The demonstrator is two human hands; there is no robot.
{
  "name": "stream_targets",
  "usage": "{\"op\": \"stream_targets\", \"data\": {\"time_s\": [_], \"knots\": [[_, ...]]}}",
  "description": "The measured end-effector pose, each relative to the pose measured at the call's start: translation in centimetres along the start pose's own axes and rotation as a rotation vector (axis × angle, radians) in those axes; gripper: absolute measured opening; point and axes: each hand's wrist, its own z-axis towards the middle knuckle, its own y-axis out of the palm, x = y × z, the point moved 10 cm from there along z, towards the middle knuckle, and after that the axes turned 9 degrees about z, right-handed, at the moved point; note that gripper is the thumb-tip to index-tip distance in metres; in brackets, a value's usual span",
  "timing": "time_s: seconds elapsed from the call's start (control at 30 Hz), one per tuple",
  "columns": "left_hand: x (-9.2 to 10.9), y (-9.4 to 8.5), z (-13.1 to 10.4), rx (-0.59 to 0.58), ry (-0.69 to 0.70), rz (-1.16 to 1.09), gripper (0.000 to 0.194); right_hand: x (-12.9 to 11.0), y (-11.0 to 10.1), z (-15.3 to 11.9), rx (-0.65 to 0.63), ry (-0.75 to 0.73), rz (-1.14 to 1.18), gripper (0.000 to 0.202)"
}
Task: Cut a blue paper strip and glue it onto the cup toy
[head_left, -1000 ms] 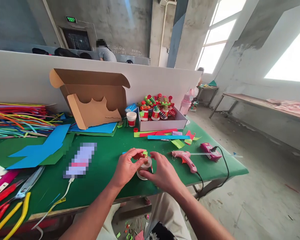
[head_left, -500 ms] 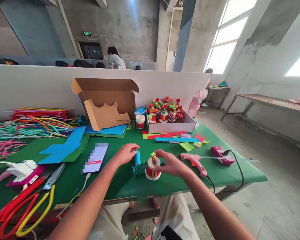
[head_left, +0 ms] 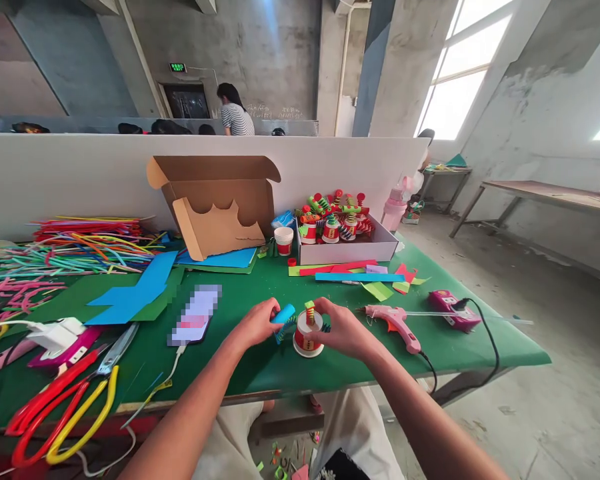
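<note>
An upturned red-and-white paper cup [head_left: 307, 341] stands on the green table in front of me. A coiled pipe cleaner with a small green paper piece [head_left: 309, 305] on top rises from its base. My right hand [head_left: 344, 328] curls round the cup's right side, thumb and fingers closed on it. To the left of the cup, my left hand [head_left: 258, 323] pinches a rolled blue paper tube [head_left: 285, 314], now tilted. A dark teal coiled pipe cleaner [head_left: 287, 328] runs between the tube and the cup, partly hidden by the tube.
A pink hot glue gun [head_left: 397, 324] lies right of my hands, wired to a purple power strip [head_left: 455, 311]. Behind are paper strips [head_left: 355, 277] and a box [head_left: 347, 252] of similar cup figures. At left lie a phone [head_left: 197, 313], scissors [head_left: 83, 393] and pipe cleaners [head_left: 85, 247].
My left hand has closed on the blue paper tube, which stood upright and now leans to the right. The right hand stays at the cup. The whole view has shifted slightly.
</note>
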Motion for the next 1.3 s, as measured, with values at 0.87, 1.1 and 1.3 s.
{"op": "stream_targets", "data": {"time_s": [0.87, 1.1, 1.3], "knots": [[10.5, -11.9, -4.1, 0.318, 0.223, -0.554, 0.031, -5.5, -3.6, 4.1, 0.05, -0.088, 0.98, 0.036], [12.1, -13.8, -4.3, 0.29, 0.44, -0.191, 0.045, -4.8, -2.5, 4.1, -0.206, 0.021, 1.026, 0.032], [10.2, -11.3, -2.5, 0.195, 0.293, -0.386, 0.04, -4.7, -2.2, 4.0, -0.253, 0.039, 0.952, 0.032]]}}
